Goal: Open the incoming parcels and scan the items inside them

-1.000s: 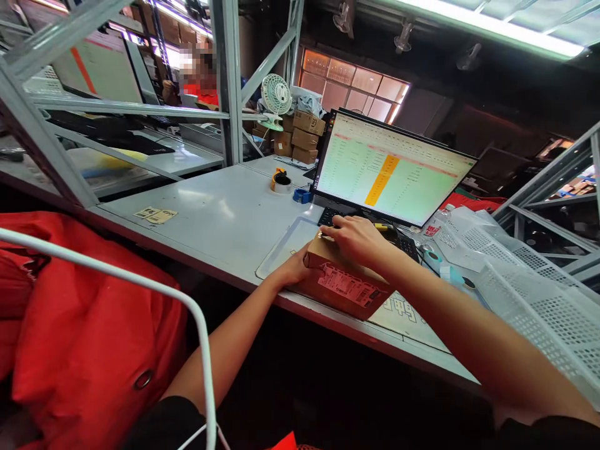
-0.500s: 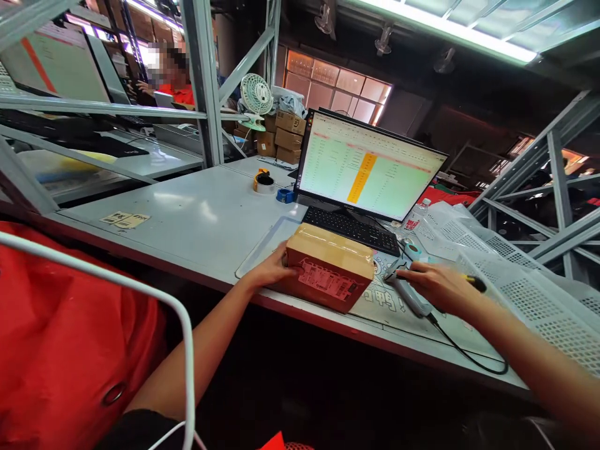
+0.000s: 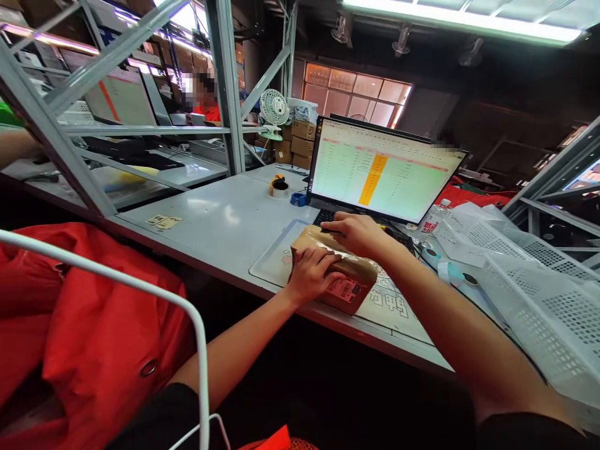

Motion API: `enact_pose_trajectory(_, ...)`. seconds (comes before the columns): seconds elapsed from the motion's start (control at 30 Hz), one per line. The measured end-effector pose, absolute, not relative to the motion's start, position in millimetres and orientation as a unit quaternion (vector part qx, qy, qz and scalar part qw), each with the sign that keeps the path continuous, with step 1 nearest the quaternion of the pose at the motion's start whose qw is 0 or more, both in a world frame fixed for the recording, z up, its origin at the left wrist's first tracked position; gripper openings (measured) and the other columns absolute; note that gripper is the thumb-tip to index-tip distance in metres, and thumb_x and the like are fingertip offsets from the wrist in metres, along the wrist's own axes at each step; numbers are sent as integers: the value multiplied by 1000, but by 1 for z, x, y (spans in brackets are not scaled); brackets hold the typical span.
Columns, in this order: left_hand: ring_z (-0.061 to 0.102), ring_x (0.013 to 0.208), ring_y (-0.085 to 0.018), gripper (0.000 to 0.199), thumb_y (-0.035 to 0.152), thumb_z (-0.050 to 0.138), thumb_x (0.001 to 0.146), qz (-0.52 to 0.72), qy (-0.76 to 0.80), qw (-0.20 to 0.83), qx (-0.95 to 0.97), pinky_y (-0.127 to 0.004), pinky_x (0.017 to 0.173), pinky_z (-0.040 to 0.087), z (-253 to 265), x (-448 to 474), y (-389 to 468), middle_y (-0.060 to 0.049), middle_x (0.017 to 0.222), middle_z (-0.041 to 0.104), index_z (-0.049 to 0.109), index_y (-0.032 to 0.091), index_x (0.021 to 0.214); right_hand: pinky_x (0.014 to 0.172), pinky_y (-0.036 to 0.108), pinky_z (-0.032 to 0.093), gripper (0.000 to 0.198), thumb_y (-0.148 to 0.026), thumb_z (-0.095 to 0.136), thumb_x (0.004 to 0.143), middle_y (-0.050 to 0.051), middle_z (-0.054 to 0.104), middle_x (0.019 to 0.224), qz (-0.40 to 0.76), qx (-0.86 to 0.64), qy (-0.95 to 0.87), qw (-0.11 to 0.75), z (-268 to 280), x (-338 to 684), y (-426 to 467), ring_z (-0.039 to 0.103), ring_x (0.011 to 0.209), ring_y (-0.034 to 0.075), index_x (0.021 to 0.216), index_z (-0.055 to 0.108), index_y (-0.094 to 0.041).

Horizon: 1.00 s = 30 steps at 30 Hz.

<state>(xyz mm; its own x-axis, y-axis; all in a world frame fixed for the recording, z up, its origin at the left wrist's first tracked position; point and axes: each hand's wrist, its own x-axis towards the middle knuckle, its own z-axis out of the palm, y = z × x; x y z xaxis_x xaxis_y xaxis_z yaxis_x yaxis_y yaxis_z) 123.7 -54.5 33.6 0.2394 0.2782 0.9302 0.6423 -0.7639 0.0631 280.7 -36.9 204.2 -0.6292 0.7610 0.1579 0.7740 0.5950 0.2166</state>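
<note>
A taped cardboard box (image 3: 364, 270) with a label on its front side sits at the table's front edge. My left hand (image 3: 313, 272) steadies it, fingers over the top and thumb along the labelled side. Above the box's far top edge is my right hand (image 3: 359, 234), closed around a slim cutter (image 3: 332, 232). Its dark end points left over the tape, and a bit of yellow shows behind the hand. Most of the cutter is hidden in my fingers. Under the box lies a printed desk mat (image 3: 276, 255).
Behind the box stand a monitor (image 3: 370, 169) and a partly hidden keyboard (image 3: 325, 217). Tape rolls (image 3: 280, 186) and a blue item (image 3: 299, 199) lie left of the monitor. White perforated baskets (image 3: 544, 312) crowd the right side. A white tube (image 3: 199, 337) crosses the near left.
My right hand has left the grey scanner and come over the box with the cutter. My left hand has shifted from the box's left end onto its top. The view has turned slightly left.
</note>
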Motion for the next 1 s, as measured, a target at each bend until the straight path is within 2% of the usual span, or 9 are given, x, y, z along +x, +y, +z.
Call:
enact_pose_trajectory(0.2, 61, 97, -27, 33, 50, 69, 102, -526, -315, 160, -773, -42, 94, 40, 35, 121, -55, -7, 97, 73, 79, 23, 118, 64, 32, 27, 37, -21, 52, 107, 10, 71, 111, -134, -379, -915, -22, 198, 231, -24, 63, 88, 19, 136, 75, -24)
enact_pose_trajectory(0.43, 60, 99, -30, 33, 53, 67, 101, -477, -359, 113, -794, -45, 95, 39, 32, 122, -55, -8, 94, 70, 81, 27, 116, 62, 32, 27, 36, -17, 52, 105, 11, 69, 106, -149, -401, -903, -42, 200, 240, -37, 65, 85, 20, 133, 75, -22)
enact_pose_trajectory(0.6, 61, 100, -29, 34, 55, 65, 103, -477, -365, 105, -792, -44, 93, 38, 34, 121, -57, -8, 98, 72, 81, 25, 110, 61, 33, 24, 33, -18, 56, 103, 10, 68, 103, -143, -408, -900, -58, 197, 256, -46, 63, 79, 18, 130, 75, -21)
enact_pose_trajectory(0.77, 64, 103, -27, 35, 55, 67, 103, -496, -347, 111, -788, -42, 94, 38, 35, 121, -60, -7, 110, 77, 79, 25, 117, 59, 33, 24, 33, -16, 53, 104, 9, 68, 99, -160, -418, -890, -89, 194, 291, -63, 58, 71, 17, 127, 76, -23)
enact_pose_trajectory(0.9, 65, 102, -26, 33, 53, 69, 103, -515, -324, 119, -785, -41, 96, 38, 39, 120, -62, -6, 110, 79, 78, 24, 116, 57, 33, 23, 44, -4, 53, 96, 6, 67, 91, -169, -426, -881, -113, 207, 349, -92, 55, 65, 15, 127, 76, -26)
enact_pose_trajectory(1.0, 65, 102, -26, 35, 54, 72, 100, -502, -328, 104, -794, -40, 96, 39, 46, 118, -64, -6, 109, 79, 78, 23, 115, 55, 31, 25, 42, -7, 55, 97, 4, 66, 88, -156, -456, -869, -109, 205, 395, -110, 59, 65, 14, 124, 77, -30)
